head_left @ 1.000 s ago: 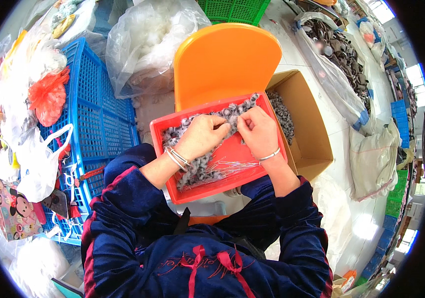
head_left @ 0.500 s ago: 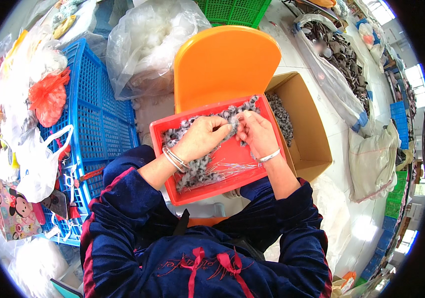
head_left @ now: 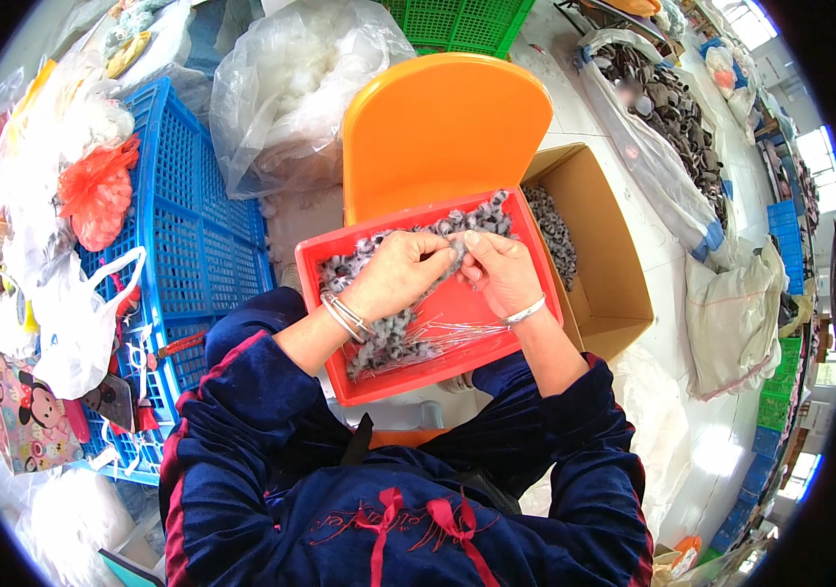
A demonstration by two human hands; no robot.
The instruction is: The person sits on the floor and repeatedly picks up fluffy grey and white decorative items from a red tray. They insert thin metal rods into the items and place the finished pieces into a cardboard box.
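Gray fluffy piece (head_left: 457, 253) is being worked near frame centre, the left hand (head_left: 395, 272) gripping it, the right hand (head_left: 506, 274) apparently pinching its end, the next move probably needing a steady hold.

Legible text: one item at most. A line of red embroidered script (head_left: 430, 536) is located on the chest of the dark blue velvet top (head_left: 325, 563), between the inner edges of its two sleeves. The letters are cursive, with joined and looped strokes. Two pinkish-red ribbons (head_left: 390, 501) overlie the script and cover part of it; full reading is not possible.

Pictorial marking: the patterned bag (head_left: 44, 452), beside the near end of the blue crate (head_left: 205, 235), bears a cartoon mouse head and smaller coloured figures. Lettering on this bag cannot be distinguished. Any other markings are too small to read.
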